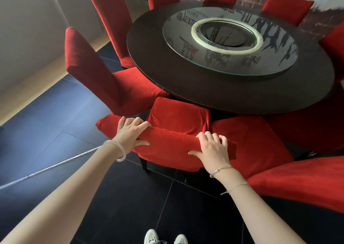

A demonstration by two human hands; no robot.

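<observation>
Item inspected: red-covered chair [171, 143], standing at the near side of the round table [186, 91], its seat [178, 117] reaching to the table's edge.

Hold: left hand [130, 132] and right hand [212, 149] both grip the top of the backrest, fingers curled over the far side and thumbs on the near face, set apart toward either end.

Handling, as judged: the velvet-like cover is soft and loose and may slide over the frame, so the grip should bear on the rigid rail beneath. Weight probably moderate; a two-handed hold is sound.

Clearances: the left-hand chair [104, 80] is close beside the seat; the right-hand chair [251, 141] appears to touch it, though the folds make that uncertain. Open dark floor [55, 132] lies near and to the left, so the free path is straight back toward the person.
</observation>
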